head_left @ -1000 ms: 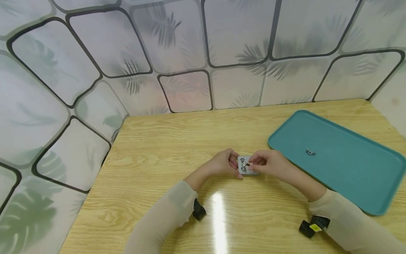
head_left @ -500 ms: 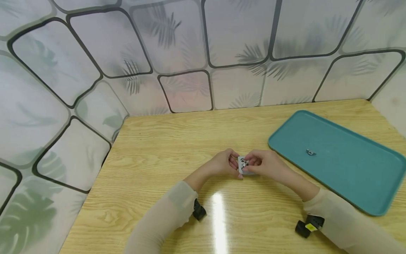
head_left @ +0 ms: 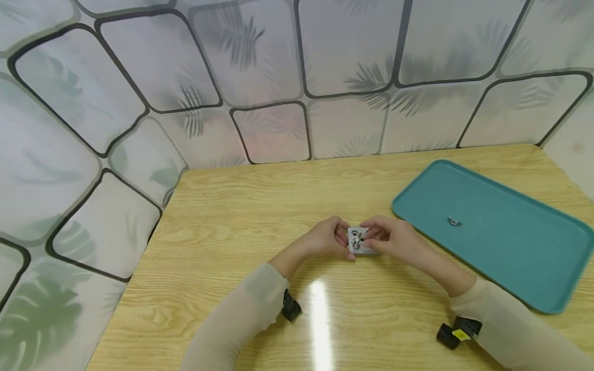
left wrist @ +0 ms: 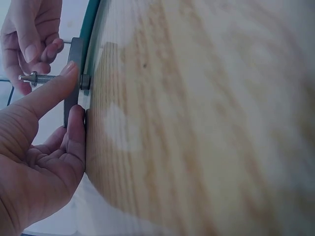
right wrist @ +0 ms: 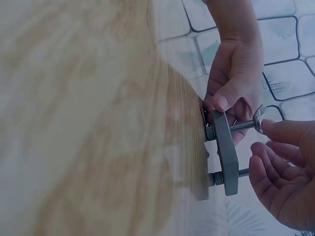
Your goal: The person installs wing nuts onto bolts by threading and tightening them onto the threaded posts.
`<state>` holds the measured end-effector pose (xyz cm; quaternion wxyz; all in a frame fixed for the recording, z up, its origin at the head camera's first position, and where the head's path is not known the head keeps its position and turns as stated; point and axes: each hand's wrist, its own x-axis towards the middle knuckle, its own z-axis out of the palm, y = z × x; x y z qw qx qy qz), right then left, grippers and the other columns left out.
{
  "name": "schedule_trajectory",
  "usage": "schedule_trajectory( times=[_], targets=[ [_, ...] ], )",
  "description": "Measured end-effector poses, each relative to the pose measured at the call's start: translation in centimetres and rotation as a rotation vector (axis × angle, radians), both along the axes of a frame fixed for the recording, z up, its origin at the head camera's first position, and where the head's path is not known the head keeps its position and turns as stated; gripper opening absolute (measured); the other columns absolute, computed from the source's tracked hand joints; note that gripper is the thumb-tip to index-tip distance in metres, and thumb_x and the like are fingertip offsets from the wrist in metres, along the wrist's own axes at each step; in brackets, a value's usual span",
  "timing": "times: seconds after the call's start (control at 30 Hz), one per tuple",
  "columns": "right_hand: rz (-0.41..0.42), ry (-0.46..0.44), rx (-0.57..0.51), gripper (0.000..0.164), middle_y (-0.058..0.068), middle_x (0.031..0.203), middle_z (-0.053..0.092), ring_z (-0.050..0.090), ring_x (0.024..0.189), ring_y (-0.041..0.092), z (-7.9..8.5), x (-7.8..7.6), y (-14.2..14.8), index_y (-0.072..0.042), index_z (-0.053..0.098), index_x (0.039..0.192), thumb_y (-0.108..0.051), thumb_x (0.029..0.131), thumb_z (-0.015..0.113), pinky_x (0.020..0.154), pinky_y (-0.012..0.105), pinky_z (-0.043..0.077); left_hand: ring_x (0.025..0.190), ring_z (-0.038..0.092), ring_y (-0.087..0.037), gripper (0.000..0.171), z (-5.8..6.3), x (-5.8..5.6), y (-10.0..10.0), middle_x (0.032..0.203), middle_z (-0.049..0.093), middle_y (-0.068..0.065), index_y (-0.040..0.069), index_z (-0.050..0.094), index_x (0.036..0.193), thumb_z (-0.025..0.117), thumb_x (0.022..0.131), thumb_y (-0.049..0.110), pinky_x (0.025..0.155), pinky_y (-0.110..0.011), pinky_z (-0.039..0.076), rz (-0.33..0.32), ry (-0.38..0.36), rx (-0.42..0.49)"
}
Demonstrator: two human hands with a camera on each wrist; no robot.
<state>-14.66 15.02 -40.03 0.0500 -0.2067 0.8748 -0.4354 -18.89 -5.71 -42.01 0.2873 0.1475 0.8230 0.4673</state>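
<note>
Gripping the plate (right wrist: 227, 152) by its left end, the left hand (head_left: 327, 238) has thumb and fingers closed on it, likely to stop it twisting. Plate position: above the table (head_left: 232, 216), faces roughly parallel to it. Two bolts pass through, heads down and threads up, presumably so the threads can be reached from above; cannot tell whether the heads touch the wood. The left bolt (right wrist: 242, 126) carries a wing nut (right wrist: 258, 119) near its tip, well apart from the plate. The right hand (head_left: 394, 238) is beside this nut, fingers partly curled; cannot tell whether it pinches or merely touches. Those fingers also block the upper end of the right bolt (right wrist: 244, 172). Farther right, a spare nut (head_left: 455, 222) lies on the tray (head_left: 510, 232), apparently parked within reach; the right forearm passes close to the tray's near edge. Patterned wall (head_left: 352, 51) behind.
</note>
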Motion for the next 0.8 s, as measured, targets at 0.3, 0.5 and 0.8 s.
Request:
schedule_trajectory(
  times=[0.3,0.5,0.8],
  targets=[
    [0.054,-0.015,0.001,0.012,0.002,0.08,0.067,0.056,0.069,0.004,-0.22,-0.09,0.35,-0.003,0.069,0.094,-0.006,0.084,0.071,0.058,0.022,0.047,0.082,0.06,-0.013,0.071,0.06,-0.02,0.03,0.093,0.061,-0.004,0.001,0.047,0.125,0.086,0.066,0.007,0.074,-0.022,0.052,-0.001,0.003,-0.001],
    [0.094,-0.02,-0.017,0.006,0.003,0.082,0.069,0.052,0.065,0.002,-0.26,0.04,0.42,-0.003,0.07,0.091,-0.005,0.085,0.068,0.055,0.021,0.045,0.083,0.06,-0.014,0.071,0.24,0.05,-0.03,0.093,0.061,-0.005,0.001,0.047,0.125,0.086,0.066,0.006,0.075,-0.023,0.052,0.007,-0.003,-0.007],
    [-0.035,-0.069,0.009,0.032,0.004,0.083,0.066,0.059,0.073,0.013,-0.47,-0.36,-0.32,0.0,0.065,0.106,-0.018,0.082,0.075,0.059,0.024,0.049,0.082,0.061,-0.012,0.069,0.17,-0.01,-0.09,0.093,0.061,-0.004,0.001,0.046,0.125,0.085,0.068,0.007,0.074,-0.023,0.052,-0.017,-0.006,-0.007]
  ],
)
